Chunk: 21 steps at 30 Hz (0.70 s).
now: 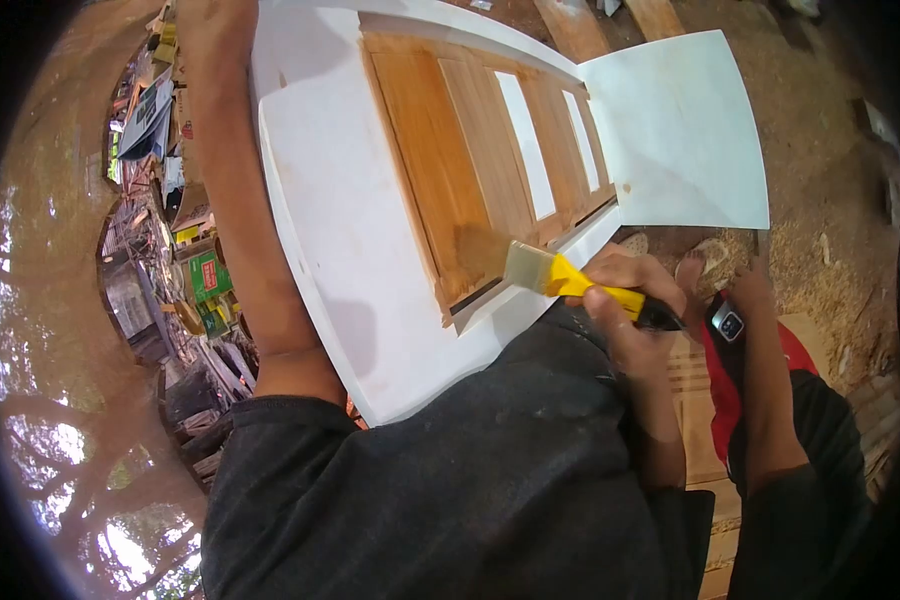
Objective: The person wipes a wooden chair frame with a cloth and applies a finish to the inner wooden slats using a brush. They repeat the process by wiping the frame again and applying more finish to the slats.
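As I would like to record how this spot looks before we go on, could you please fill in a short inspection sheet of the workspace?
Surface: white board, with a few faint brown marks.
Job's things: slatted wooden panel, which appears to lie on the board, its leftmost slat a deeper orange-brown; yellow-handled paintbrush, bristles blurred over the panel's near end, contact unclear.
Clutter: a pile at the left, including a green box and wood scraps.
Grippers: right hand grips the paintbrush; left hand out of view, only the arm showing.
Cables: nothing seen.
Surroundings: second white sheet, ground strewn with shavings, another person's arm at the right.
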Each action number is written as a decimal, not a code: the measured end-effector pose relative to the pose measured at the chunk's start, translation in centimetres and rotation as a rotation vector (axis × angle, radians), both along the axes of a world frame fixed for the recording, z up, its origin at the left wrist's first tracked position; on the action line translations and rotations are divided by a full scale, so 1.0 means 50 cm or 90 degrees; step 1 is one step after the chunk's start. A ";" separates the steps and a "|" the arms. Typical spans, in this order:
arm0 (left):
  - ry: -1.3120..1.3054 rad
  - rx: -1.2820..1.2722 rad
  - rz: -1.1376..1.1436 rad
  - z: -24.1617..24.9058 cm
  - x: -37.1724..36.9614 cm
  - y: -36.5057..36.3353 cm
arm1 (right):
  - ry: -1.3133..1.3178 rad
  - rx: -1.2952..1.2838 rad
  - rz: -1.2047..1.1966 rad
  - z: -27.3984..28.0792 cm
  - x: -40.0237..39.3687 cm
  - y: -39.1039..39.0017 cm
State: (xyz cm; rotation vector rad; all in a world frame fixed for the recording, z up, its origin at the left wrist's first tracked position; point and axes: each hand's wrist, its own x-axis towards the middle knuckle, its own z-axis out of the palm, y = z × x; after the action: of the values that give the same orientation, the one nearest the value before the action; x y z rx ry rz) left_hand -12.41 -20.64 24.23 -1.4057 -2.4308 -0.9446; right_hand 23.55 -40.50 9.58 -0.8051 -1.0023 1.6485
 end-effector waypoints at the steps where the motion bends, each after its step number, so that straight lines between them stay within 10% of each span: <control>1: -0.005 -0.009 -0.007 0.000 -0.005 0.001 | -0.016 0.024 0.015 0.001 0.001 0.002; 21: -0.011 0.012 -0.057 -0.003 -0.019 0.006 | -0.041 -0.050 0.076 -0.012 0.009 0.028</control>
State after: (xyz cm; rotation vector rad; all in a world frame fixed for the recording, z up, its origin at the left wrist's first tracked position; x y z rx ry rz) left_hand -13.34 -20.33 24.10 -1.5183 -2.3811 -1.0005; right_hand 24.02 -39.11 8.96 -0.8695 -1.0536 1.7817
